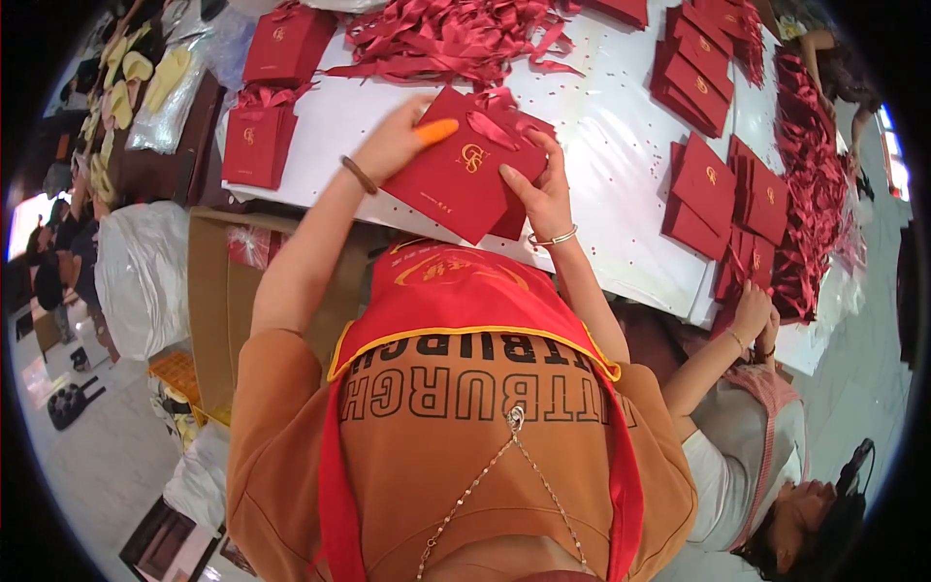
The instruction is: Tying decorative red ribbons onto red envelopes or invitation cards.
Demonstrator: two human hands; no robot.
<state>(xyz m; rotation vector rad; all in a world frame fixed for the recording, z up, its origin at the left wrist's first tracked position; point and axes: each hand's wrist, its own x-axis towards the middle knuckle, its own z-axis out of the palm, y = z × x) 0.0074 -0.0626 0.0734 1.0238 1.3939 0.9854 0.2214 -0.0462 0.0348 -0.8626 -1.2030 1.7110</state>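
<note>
Near the table's front edge, my left hand [396, 144] and my right hand [548, 202] hold a red paper gift bag [451, 194] between them. It is tilted, with a gold emblem on its front and a red ribbon [493, 131] at its top. Behind it shows more red card, perhaps a second bag. My left thumb, in an orange finger cover, presses on the front face, while the other left fingers go behind. My right thumb lies on the front near the right edge, with the fingers curled at the upper right side.
A heap of red ribbons [451, 39] lies across the white table [611, 126]. Bags with ribbons stand at the left [260, 145], and several more lie at the right [700, 194]. A co-worker's hands [754, 315] touch bags at the right. A cardboard box [218, 310] stands below the table's left edge.
</note>
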